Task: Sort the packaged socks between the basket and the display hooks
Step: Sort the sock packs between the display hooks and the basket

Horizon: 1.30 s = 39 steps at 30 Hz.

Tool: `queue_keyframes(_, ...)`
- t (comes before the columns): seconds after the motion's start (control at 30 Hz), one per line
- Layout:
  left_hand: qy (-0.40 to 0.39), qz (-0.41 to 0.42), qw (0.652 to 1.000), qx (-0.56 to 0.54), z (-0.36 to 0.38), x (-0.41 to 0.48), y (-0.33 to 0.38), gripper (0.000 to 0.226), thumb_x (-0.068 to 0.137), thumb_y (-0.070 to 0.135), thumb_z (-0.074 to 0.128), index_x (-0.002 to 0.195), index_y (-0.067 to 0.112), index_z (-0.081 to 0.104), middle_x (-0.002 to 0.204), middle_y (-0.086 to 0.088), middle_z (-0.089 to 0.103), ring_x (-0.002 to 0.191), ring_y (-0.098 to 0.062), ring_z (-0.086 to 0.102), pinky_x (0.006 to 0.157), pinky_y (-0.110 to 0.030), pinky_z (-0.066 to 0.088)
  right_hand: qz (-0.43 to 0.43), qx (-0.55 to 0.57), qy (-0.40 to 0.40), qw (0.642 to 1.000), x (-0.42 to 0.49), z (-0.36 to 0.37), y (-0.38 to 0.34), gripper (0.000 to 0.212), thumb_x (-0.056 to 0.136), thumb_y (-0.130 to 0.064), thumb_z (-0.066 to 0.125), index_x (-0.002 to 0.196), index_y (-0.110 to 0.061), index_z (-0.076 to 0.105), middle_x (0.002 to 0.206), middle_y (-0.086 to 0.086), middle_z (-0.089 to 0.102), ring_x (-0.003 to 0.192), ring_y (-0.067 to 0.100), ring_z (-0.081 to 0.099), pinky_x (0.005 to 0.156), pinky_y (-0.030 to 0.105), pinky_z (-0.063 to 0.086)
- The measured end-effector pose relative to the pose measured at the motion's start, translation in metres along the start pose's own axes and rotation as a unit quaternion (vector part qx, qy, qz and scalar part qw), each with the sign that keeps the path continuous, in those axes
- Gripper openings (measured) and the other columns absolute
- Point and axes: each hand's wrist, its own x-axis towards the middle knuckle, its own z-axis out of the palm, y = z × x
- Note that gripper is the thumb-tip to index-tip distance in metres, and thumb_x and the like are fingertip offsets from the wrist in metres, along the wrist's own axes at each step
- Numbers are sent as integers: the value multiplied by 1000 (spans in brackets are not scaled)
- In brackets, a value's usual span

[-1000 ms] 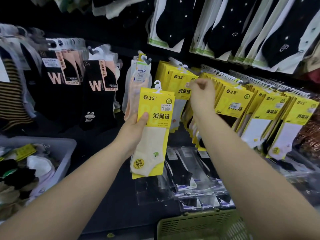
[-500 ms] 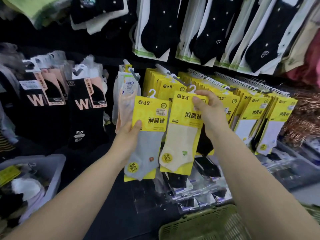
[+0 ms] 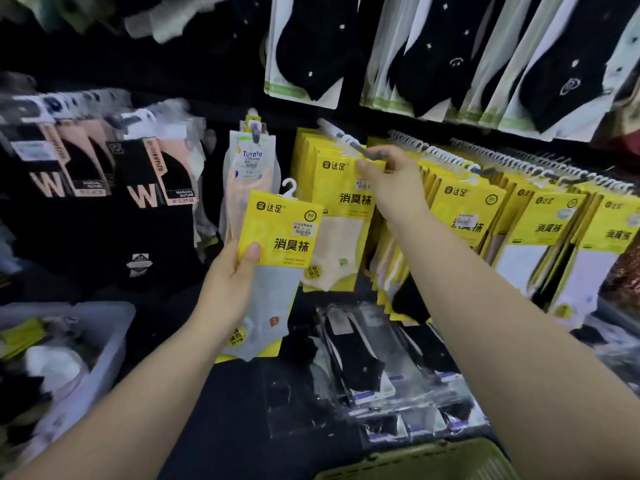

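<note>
My left hand (image 3: 228, 282) grips a yellow-carded pack with a grey sock (image 3: 277, 237), held upright in front of the rack; its white hook sticks up free. My right hand (image 3: 391, 181) pinches the top of a second yellow pack with a cream sock (image 3: 343, 216) at the end of a metal display hook (image 3: 346, 138), in front of the other yellow packs hanging there. A green basket (image 3: 426, 462) shows at the bottom edge below my right arm.
More yellow packs (image 3: 540, 230) hang on hooks to the right, black dotted socks (image 3: 311, 50) above, black "W" packs (image 3: 145, 188) to the left. A white bin (image 3: 107, 334) of loose socks sits lower left. Clear-bagged socks (image 3: 374, 368) lie on the shelf below.
My right hand took the cream-sock pack off the front of my left hand's stack and lifted it up to the display hook. My left hand now holds only the grey-sock pack.
</note>
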Motion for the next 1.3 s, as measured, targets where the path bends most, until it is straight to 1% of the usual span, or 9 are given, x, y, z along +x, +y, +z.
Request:
queue_keyframes(0.1,-20,-25,999,-30,8,-6,7,20,100,37,43,102,39,63,111,8,68,111,-18,61,96,-43,47,-21,-22,82,996,-23,-2,4,31,87,-28,64,113,-18,50,117,2,48,107,14,52,92,29,43)
queue_keyframes(0.3,-110,-7,990,-85,45,-22,31,34,101,27,41,130,16,56,128,0,63,121,-17,57,107,-45,41,-59,88,-113,988,-86,-9,0,20,89,-31,62,106,-32,52,116,-6,59,77,10,63,72,27,54)
queue_keyframes(0.5,-189,10,982,-22,79,-34,38,25,99,24,49,121,14,53,115,-2,65,111,-19,60,99,-43,47,-21,152,-41,987,-74,-51,8,19,92,-14,59,91,-33,63,74,-20,68,61,-7,60,54,12,47)
queue_keyframes(0.63,-166,37,985,-11,75,-26,43,29,97,13,51,127,13,50,114,5,61,105,-13,58,93,-29,48,-51,93,-30,994,-46,-49,-5,20,93,-22,57,87,-41,61,87,-24,60,72,-7,54,66,14,46)
queue_keyframes(0.77,-136,44,990,13,64,-14,43,34,96,11,52,125,28,44,107,16,57,94,3,56,87,-18,48,-61,32,-57,996,-23,-22,-10,12,93,-23,55,91,-35,56,85,-16,55,68,2,50,59,17,39)
queue_keyframes(0.93,-126,49,990,40,60,1,42,34,96,8,52,128,17,45,120,0,60,117,-16,57,95,-24,47,47,64,-4,997,-10,7,2,32,87,-31,65,105,-21,40,103,4,53,84,20,57,67,28,47)
queue_keyframes(1.1,-78,101,985,117,66,24,46,47,96,2,49,141,-1,35,108,19,45,82,31,42,71,12,27,-1,13,36,999,-16,5,25,61,83,-32,69,131,-14,36,135,8,38,120,18,41,94,23,33)
queue_keyframes(1.2,-76,45,987,131,72,45,47,64,102,22,44,152,4,9,155,-1,25,140,-4,23,108,-11,21,30,27,-41,998,-15,9,33,79,89,-38,60,149,-17,12,152,7,23,139,22,26,111,33,25)
queue_keyframes(1.3,-69,5,989,133,81,65,45,70,102,34,39,153,12,-4,162,-6,10,148,-20,10,119,-34,14,47,50,-92,993,-6,21,30,79,96,-38,49,151,-15,-2,155,7,23,142,24,24,115,44,23)
